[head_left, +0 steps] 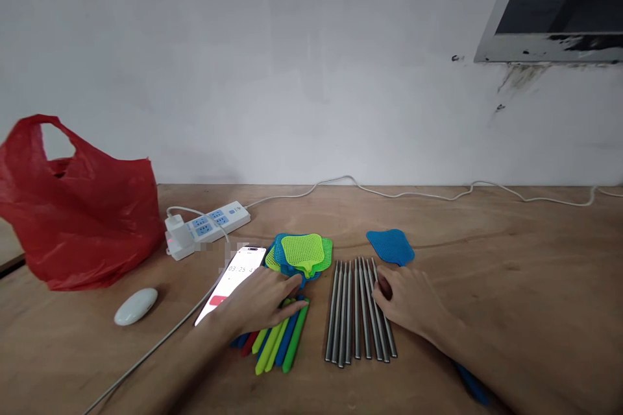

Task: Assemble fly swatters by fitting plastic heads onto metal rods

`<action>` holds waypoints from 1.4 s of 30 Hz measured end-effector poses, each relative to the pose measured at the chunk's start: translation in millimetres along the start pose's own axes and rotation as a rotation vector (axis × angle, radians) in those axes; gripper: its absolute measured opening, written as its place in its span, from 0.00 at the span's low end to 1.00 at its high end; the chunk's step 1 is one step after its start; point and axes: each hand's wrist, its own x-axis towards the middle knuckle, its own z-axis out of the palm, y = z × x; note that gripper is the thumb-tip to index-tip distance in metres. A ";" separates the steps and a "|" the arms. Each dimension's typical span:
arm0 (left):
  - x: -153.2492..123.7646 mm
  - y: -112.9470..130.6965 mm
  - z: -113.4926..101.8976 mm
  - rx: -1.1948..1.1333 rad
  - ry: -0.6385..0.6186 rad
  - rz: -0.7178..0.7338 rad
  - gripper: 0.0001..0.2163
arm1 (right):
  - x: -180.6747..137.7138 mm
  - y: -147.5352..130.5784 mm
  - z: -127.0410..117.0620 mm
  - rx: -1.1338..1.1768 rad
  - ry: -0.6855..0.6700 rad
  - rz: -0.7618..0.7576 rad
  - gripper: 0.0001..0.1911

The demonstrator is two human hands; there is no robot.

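Slanting inward, left hand (260, 297) over coloured handles (294, 340) — fingers (291, 286) parted, empty, right hand (411, 301) curled by metal rods (357, 311) — hold unclear

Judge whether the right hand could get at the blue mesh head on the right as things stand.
Probably yes: the blue mesh head lies just beyond the right hand, with nothing visible standing between them.

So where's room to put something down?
Right of the lone blue mesh paddle, between the white cable and right forearm; also left of the grey cord, nearer you than the white oval thing. The middle's crowded: phone, coloured handles, metal rods, left hand, right hand.
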 end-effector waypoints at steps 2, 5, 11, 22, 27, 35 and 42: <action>0.1 -0.2 2.3 -0.026 0.007 -0.009 0.11 | -1.1 -1.2 1.4 0.014 -0.008 0.014 0.10; 0.2 -1.3 4.4 -0.090 0.029 -0.029 0.12 | -2.2 -1.0 3.0 0.044 -0.015 0.035 0.12; -0.2 -3.9 0.5 -0.344 0.121 -0.089 0.14 | -2.0 -1.4 5.6 0.155 0.001 0.080 0.13; 4.7 22.9 6.2 -1.251 0.222 -0.253 0.19 | 6.2 9.5 13.7 0.404 0.088 0.092 0.17; 7.8 26.8 9.5 -0.857 0.312 -0.310 0.14 | 5.2 8.3 13.8 0.486 0.109 0.066 0.16; 1.9 21.3 23.8 -0.003 0.431 -0.435 0.20 | 5.2 8.2 10.8 0.545 0.130 0.048 0.15; 1.6 20.1 24.7 -0.039 0.448 -0.384 0.20 | 4.9 11.3 8.5 0.702 0.137 0.086 0.14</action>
